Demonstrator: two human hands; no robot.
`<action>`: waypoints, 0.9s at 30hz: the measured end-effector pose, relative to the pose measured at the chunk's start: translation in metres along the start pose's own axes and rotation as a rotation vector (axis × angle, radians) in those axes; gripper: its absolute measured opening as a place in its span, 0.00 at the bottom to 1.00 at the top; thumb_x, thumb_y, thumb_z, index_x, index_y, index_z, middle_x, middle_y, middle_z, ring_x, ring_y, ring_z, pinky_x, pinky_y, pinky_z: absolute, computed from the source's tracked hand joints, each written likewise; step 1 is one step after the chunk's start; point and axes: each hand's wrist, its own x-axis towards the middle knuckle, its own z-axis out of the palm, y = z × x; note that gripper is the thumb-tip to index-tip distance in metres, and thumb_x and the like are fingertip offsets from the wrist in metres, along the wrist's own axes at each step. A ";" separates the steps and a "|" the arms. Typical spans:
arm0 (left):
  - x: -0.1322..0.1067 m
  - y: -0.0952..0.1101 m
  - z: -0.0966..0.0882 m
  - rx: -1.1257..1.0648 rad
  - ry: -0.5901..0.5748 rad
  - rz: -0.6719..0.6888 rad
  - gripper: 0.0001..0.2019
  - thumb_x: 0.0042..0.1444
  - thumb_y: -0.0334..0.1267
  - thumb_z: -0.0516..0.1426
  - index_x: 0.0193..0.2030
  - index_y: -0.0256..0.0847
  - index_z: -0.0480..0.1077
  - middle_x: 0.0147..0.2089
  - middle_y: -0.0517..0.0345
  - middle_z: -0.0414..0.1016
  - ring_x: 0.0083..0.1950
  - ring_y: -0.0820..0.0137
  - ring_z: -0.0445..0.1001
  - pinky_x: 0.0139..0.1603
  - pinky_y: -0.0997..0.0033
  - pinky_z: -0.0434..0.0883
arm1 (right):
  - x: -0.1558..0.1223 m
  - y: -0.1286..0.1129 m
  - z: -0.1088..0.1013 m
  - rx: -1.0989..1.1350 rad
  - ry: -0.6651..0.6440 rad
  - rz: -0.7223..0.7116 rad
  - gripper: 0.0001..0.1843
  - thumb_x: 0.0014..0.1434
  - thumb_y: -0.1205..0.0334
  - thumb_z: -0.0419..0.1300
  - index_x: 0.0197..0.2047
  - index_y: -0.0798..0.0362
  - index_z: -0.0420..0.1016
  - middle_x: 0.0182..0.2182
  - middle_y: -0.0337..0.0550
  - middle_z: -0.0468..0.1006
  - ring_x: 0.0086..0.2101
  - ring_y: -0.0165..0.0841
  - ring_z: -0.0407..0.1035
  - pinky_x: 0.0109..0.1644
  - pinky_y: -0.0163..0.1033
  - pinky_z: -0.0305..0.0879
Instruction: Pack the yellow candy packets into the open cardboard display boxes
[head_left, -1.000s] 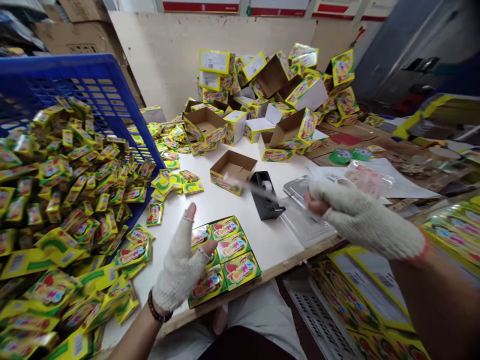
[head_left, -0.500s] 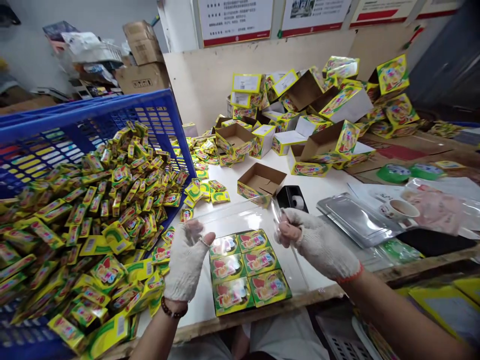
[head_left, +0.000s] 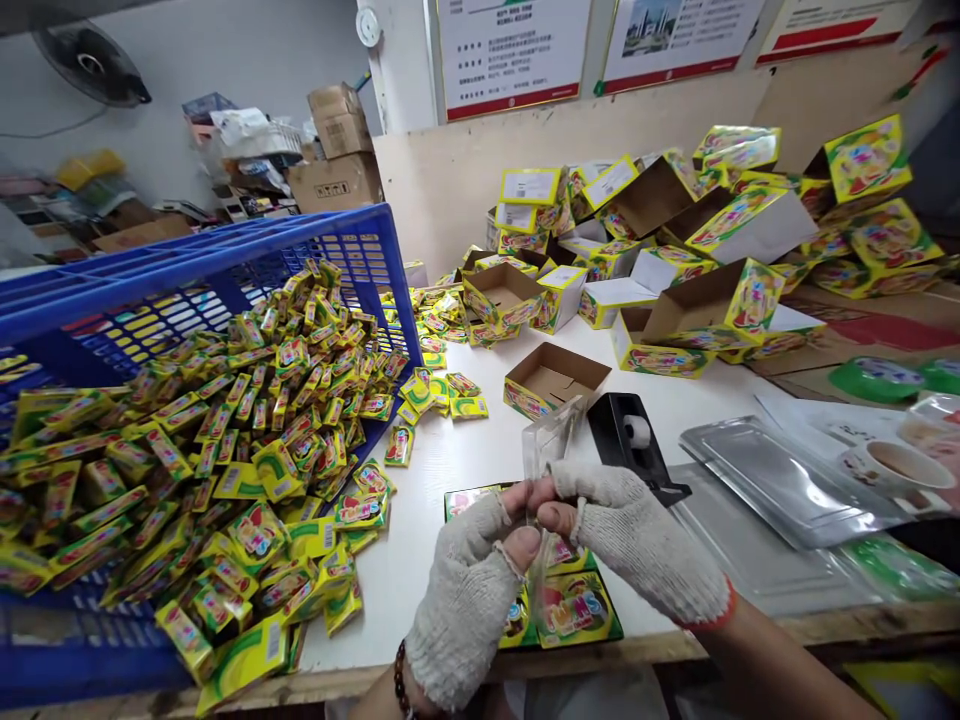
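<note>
Both of my hands wear white knit gloves with bare fingertips. My left hand (head_left: pixel 472 580) and my right hand (head_left: pixel 619 530) meet in front of me, fingers closed in a pinch on a clear plastic cover (head_left: pixel 547 445). The cover is tilted nearly edge-on, and its lower part is hard to make out. Beneath the hands, a block of small yellow-green candy boxes (head_left: pixel 576 608) lies face up near the table's front edge, partly hidden by the gloves. Just beyond the cover stand an open cardboard display box (head_left: pixel 556 378) and a black tape dispenser (head_left: pixel 634 440).
At left, a blue plastic crate (head_left: pixel 300 235) spills many small candy boxes (head_left: pixel 247 430) onto the white table (head_left: pixel 420 500). Display boxes (head_left: pixel 675 260) are heaped at the back. To the right lie clear plastic covers (head_left: pixel 780 480) and a paper cup (head_left: pixel 896 468).
My hands have come together from opposite sides of the clear cover, which has turned from spread flat to nearly edge-on. The view has shifted a little left and up.
</note>
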 end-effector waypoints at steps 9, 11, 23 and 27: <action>-0.002 -0.006 0.001 -0.097 -0.010 -0.002 0.19 0.57 0.44 0.64 0.55 0.44 0.77 0.59 0.51 0.77 0.59 0.58 0.75 0.65 0.55 0.70 | -0.003 0.004 0.002 0.011 0.037 0.025 0.21 0.56 0.43 0.62 0.28 0.54 0.77 0.21 0.39 0.70 0.24 0.30 0.64 0.27 0.35 0.61; -0.002 -0.004 0.001 -0.089 -0.008 0.002 0.19 0.57 0.44 0.64 0.54 0.43 0.78 0.59 0.51 0.77 0.59 0.58 0.76 0.65 0.54 0.70 | -0.002 0.003 0.003 0.022 0.037 0.031 0.22 0.55 0.41 0.63 0.28 0.53 0.76 0.21 0.39 0.70 0.24 0.30 0.63 0.27 0.35 0.61; -0.002 -0.003 0.002 -0.099 0.015 0.012 0.17 0.56 0.43 0.65 0.52 0.44 0.79 0.56 0.51 0.79 0.56 0.60 0.78 0.61 0.59 0.73 | -0.003 -0.007 0.007 0.073 0.079 0.066 0.26 0.51 0.36 0.64 0.24 0.53 0.74 0.20 0.38 0.69 0.23 0.28 0.60 0.25 0.35 0.59; -0.002 -0.005 0.003 -0.118 0.029 0.008 0.17 0.55 0.42 0.65 0.52 0.46 0.79 0.55 0.54 0.80 0.56 0.62 0.78 0.61 0.62 0.73 | -0.001 -0.005 0.009 0.051 0.096 0.073 0.27 0.50 0.35 0.64 0.26 0.54 0.76 0.21 0.40 0.71 0.23 0.29 0.61 0.26 0.35 0.60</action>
